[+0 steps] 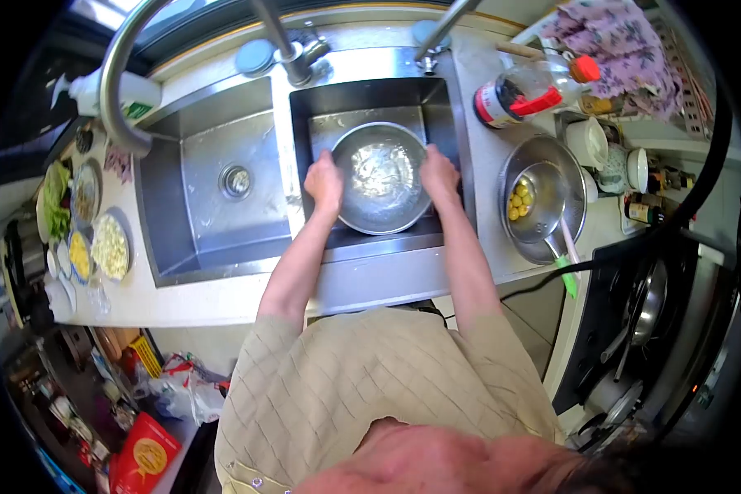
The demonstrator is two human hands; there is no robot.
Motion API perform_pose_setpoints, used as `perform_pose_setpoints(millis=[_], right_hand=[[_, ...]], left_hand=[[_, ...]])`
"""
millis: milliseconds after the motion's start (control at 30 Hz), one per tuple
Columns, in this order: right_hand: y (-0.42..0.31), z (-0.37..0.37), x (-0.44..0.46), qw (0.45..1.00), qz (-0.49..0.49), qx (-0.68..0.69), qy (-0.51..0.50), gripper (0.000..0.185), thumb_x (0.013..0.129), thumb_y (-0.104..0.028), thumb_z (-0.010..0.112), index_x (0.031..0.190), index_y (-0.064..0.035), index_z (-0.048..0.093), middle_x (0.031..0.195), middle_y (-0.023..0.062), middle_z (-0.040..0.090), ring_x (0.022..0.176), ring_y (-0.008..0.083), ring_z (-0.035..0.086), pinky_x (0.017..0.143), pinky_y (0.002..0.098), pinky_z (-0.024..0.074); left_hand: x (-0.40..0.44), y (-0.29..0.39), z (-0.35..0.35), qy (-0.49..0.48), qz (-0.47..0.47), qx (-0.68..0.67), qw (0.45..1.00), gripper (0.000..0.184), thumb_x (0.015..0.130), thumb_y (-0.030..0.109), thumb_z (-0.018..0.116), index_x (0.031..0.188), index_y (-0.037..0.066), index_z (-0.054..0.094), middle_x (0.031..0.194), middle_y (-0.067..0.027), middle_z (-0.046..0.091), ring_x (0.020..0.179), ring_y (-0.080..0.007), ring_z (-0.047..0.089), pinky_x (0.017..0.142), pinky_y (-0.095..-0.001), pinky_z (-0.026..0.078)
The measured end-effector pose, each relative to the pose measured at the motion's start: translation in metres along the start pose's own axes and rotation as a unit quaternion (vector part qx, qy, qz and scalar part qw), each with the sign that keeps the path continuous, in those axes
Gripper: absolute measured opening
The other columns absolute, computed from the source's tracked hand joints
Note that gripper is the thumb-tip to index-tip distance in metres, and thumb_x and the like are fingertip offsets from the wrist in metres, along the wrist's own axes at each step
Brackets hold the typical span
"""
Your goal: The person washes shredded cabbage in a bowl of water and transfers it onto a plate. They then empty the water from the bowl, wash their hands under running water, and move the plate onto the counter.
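Note:
A round metal basin [380,177] is held over or in the right sink bowl [321,99]; its shiny inside looks wet. My left hand [324,181] grips the basin's left rim, with the fingers wrapped round its edge. On the opposite side, my right hand [439,171] is closed on the right rim. How far the basin is from the sink floor I cannot tell. To the left lies the second sink bowl [230,222] with its drain [236,182].
A curved faucet [117,99] arches over the left bowl. Right of the sink stand a colander [510,165] with a pan of yellow round pieces [519,200] and a red-capped bottle [543,86]. Plates of chopped food [110,247] line the left counter. A stove [609,321] is at right.

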State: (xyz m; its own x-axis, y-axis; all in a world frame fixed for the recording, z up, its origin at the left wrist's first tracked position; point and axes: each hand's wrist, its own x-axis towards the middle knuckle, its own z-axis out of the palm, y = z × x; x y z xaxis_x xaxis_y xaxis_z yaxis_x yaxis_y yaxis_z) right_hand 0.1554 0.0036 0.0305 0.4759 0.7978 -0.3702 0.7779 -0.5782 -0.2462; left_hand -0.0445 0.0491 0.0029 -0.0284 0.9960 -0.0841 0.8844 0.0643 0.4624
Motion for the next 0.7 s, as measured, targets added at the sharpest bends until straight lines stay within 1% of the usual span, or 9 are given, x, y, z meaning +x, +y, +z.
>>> perform_pose_setpoints(millis=[167, 267, 300, 333, 400, 500, 533, 600, 700], right_hand=[[-0.02, -0.071, -0.043, 0.99, -0.036, 0.099, 0.093, 0.019, 0.072, -0.022, 0.048, 0.081, -0.0047, 0.053, 0.083, 0.0209, 0.056, 0.078, 0.0392, 0.052, 0.07, 0.0455, 0.0402], [-0.047, -0.101, -0.069, 0.982, -0.07, 0.148, 0.094, 0.019, 0.069, -0.018, 0.047, 0.08, -0.005, 0.055, 0.079, 0.0209, 0.056, 0.078, 0.0385, 0.052, 0.07, 0.0442, 0.0407], [-0.056, -0.105, -0.075, 0.971, -0.087, 0.192, 0.11, 0.021, 0.066, -0.015, 0.046, 0.08, -0.0056, 0.058, 0.077, 0.0208, 0.056, 0.078, 0.0375, 0.053, 0.069, 0.0434, 0.0414], [-0.065, -0.105, -0.077, 0.966, -0.104, 0.201, 0.126, 0.021, 0.066, -0.015, 0.046, 0.08, -0.0056, 0.059, 0.077, 0.0206, 0.056, 0.077, 0.0374, 0.053, 0.069, 0.0435, 0.0415], [-0.081, -0.103, -0.08, 0.954, -0.131, 0.22, 0.153, 0.022, 0.065, -0.014, 0.046, 0.08, -0.0057, 0.06, 0.078, 0.0203, 0.057, 0.076, 0.037, 0.053, 0.068, 0.0436, 0.0418], [-0.114, -0.097, -0.092, 0.952, -0.149, 0.205, 0.172, 0.019, 0.064, -0.012, 0.046, 0.075, -0.0038, 0.059, 0.075, 0.0206, 0.056, 0.073, 0.0369, 0.054, 0.067, 0.0436, 0.0425], [-0.127, -0.093, -0.097, 0.948, -0.159, 0.201, 0.19, 0.018, 0.063, -0.011, 0.046, 0.074, -0.0032, 0.058, 0.074, 0.0207, 0.056, 0.072, 0.0369, 0.055, 0.067, 0.0434, 0.0429], [-0.152, -0.081, -0.103, 0.951, -0.166, 0.17, 0.199, 0.019, 0.063, -0.011, 0.047, 0.077, -0.0052, 0.059, 0.077, 0.0187, 0.058, 0.075, 0.0353, 0.056, 0.068, 0.0425, 0.0432], [-0.193, -0.066, -0.119, 0.953, -0.178, 0.16, 0.187, 0.015, 0.064, -0.009, 0.049, 0.075, -0.0037, 0.057, 0.075, 0.0193, 0.058, 0.075, 0.035, 0.056, 0.069, 0.0429, 0.0441]], left_hand=[[-0.008, 0.004, -0.061, -0.025, 0.003, -0.118, 0.993, 0.021, 0.073, 0.013, 0.045, 0.091, 0.005, 0.054, 0.075, -0.0228, 0.057, 0.07, -0.04, 0.054, 0.065, -0.046, 0.042], [0.008, -0.032, -0.073, -0.101, 0.019, -0.351, 0.931, 0.026, 0.076, 0.025, 0.052, 0.091, 0.005, 0.056, 0.07, -0.014, 0.059, 0.065, -0.0246, 0.058, 0.06, -0.0349, 0.044], [0.009, -0.032, -0.095, -0.129, -0.015, -0.414, 0.901, 0.03, 0.08, 0.031, 0.05, 0.09, 0.003, 0.058, 0.071, -0.0068, 0.059, 0.063, -0.0167, 0.055, 0.058, -0.0303, 0.045], [0.016, -0.042, -0.102, -0.147, -0.075, -0.511, 0.844, 0.031, 0.081, 0.031, 0.048, 0.09, 0.003, 0.058, 0.073, -0.0068, 0.06, 0.064, -0.0173, 0.056, 0.059, -0.0302, 0.045], [0.028, -0.067, -0.109, -0.188, -0.198, -0.672, 0.689, 0.033, 0.084, 0.032, 0.045, 0.091, 0.002, 0.057, 0.078, -0.0069, 0.061, 0.067, -0.0184, 0.057, 0.061, -0.0301, 0.047], [0.031, -0.092, -0.11, -0.23, -0.218, -0.785, 0.532, 0.034, 0.086, 0.032, 0.041, 0.093, 0.002, 0.056, 0.086, -0.0098, 0.06, 0.073, -0.0209, 0.058, 0.067, -0.0314, 0.048], [0.033, -0.104, -0.111, -0.236, -0.223, -0.793, 0.516, 0.035, 0.086, 0.033, 0.039, 0.097, 0.002, 0.054, 0.089, -0.0117, 0.059, 0.081, -0.0235, 0.058, 0.073, -0.0349, 0.047], [0.035, -0.125, -0.109, -0.238, -0.25, -0.793, 0.502, 0.035, 0.086, 0.032, 0.039, 0.098, 0.003, 0.053, 0.09, -0.0114, 0.059, 0.082, -0.024, 0.057, 0.076, -0.0376, 0.046], [0.033, -0.151, -0.114, -0.206, -0.268, -0.772, 0.538, 0.033, 0.085, 0.03, 0.039, 0.1, 0.003, 0.052, 0.093, -0.0122, 0.057, 0.083, -0.0247, 0.056, 0.077, -0.0398, 0.045]])
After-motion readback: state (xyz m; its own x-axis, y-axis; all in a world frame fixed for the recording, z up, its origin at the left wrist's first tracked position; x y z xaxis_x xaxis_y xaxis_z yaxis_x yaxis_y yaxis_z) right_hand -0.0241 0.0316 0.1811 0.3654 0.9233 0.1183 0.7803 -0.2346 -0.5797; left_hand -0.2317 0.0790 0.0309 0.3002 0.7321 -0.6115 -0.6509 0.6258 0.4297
